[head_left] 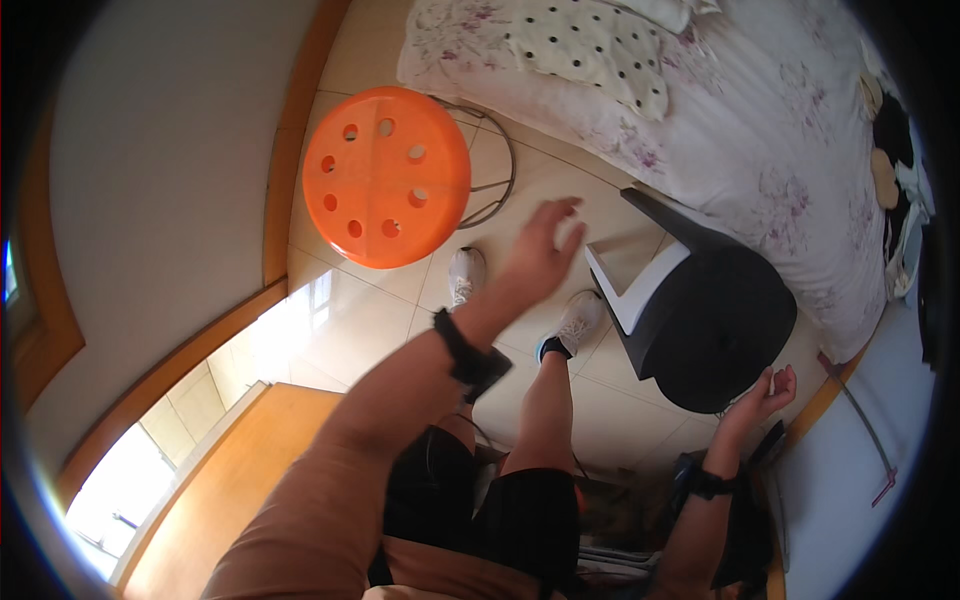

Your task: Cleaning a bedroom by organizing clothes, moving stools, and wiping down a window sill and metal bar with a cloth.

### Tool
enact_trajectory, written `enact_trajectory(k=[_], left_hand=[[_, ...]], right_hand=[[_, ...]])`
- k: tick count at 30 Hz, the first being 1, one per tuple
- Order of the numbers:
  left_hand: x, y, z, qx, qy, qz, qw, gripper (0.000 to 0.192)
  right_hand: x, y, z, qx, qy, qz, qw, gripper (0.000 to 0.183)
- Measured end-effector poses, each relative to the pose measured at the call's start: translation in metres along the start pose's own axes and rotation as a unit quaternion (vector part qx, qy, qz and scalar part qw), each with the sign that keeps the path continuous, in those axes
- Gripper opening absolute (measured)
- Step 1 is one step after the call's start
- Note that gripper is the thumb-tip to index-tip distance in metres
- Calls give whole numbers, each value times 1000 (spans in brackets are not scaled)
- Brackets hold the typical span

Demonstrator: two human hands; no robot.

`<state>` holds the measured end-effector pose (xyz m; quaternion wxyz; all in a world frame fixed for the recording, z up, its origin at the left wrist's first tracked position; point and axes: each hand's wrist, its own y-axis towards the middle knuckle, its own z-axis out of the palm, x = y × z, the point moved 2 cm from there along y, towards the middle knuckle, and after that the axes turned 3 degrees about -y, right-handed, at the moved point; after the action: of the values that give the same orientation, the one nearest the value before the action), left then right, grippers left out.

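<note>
My left hand (550, 244) hangs in mid-air over the tiled floor, fingers apart and slightly curled, with nothing in it. It is between an orange round plastic stool (386, 178) with holes in its seat and a black appliance or piece of furniture with a white angular part (720, 322). Close to the lower right edge of that black object is my right hand (772, 394), palm partly up and fingers curled. Whether it touches the object cannot be told. Each wrist wears a black band with a device.
A bed with a floral sheet (780, 150) fills the upper right, with a polka-dot cloth (592, 56) on it. Metal rings of the stool's frame (510, 161) show beside its seat. A wooden door (247, 465) stands at the lower left. My shoes (581, 319) are on the tiles.
</note>
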<state>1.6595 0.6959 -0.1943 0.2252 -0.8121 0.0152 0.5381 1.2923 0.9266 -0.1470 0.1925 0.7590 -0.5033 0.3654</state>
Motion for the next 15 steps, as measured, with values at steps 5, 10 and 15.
enact_trajectory(k=[5, 10, 15], left_hand=[[58, 18, -245, -311, 323, 114, 886, 47], [147, 12, -325, -107, -304, -166, 932, 68], [159, 12, -326, -212, -255, -190, 924, 66]], right_hand=[[143, -117, 140, 293, 36, -290, 910, 27], [179, -208, 313, 511, 79, 46, 855, 60], [212, -253, 385, 583, 113, 211, 777, 65]])
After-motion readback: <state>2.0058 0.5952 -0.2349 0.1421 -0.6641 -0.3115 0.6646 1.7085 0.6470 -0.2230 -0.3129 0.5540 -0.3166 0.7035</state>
